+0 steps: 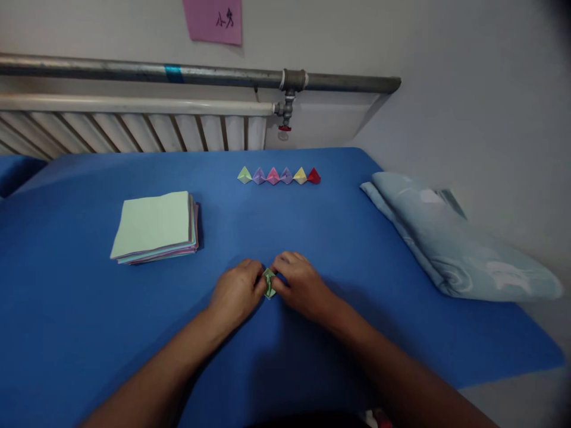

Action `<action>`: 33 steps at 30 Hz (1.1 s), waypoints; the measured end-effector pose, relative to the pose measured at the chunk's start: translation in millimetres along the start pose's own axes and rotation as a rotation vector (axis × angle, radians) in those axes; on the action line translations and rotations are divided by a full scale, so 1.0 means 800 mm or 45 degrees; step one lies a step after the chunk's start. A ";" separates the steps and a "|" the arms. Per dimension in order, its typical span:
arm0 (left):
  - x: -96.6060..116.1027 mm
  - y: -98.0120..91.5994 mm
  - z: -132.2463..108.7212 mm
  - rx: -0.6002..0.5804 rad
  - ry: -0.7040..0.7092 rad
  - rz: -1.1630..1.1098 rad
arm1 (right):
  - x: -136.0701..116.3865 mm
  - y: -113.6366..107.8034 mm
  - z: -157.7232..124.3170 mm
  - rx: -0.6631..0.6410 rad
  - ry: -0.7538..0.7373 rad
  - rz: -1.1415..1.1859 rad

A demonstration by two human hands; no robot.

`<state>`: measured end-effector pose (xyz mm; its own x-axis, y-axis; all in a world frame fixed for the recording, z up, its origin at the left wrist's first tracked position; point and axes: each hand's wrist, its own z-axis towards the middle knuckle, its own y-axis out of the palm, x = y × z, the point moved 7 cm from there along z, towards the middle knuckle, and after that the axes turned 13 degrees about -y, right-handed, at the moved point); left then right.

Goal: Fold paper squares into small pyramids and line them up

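Observation:
A small green folded paper piece [269, 284] lies between my two hands, near the middle of the blue surface [214, 362]. On its left edge my left hand [238, 288] pinches it with thumb and fingers. My right hand [301, 282] grips the opposite edge in the same way. The fingertips partly cover the paper's sides, while its centre crease shows. Farther back, a row of several folded paper pieces [273, 176] in green, purple, pink, yellow and red stands side by side.
To the left sits a stack of coloured paper sheets [154, 226], pale green on top. A folded light-blue patterned cloth [455, 244] lies along the right edge. Behind the surface are a white radiator [134, 132], a metal pipe [223, 76] and a red-handled valve [285, 127].

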<state>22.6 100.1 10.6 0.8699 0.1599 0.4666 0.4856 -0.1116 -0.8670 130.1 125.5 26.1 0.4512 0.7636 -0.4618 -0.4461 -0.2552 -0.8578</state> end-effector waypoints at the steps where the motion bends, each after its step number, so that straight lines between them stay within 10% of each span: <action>1: 0.001 0.001 -0.001 0.005 -0.010 0.025 | 0.000 0.001 0.000 -0.006 0.008 -0.030; 33: 0.003 -0.001 -0.003 0.020 -0.048 0.053 | 0.011 -0.003 -0.003 0.135 0.069 0.149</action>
<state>24.2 98.5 13.1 0.8852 0.1920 0.4237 0.4476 -0.1038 -0.8882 137.0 131.7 23.2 0.4312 0.6985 -0.5711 -0.5757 -0.2743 -0.7702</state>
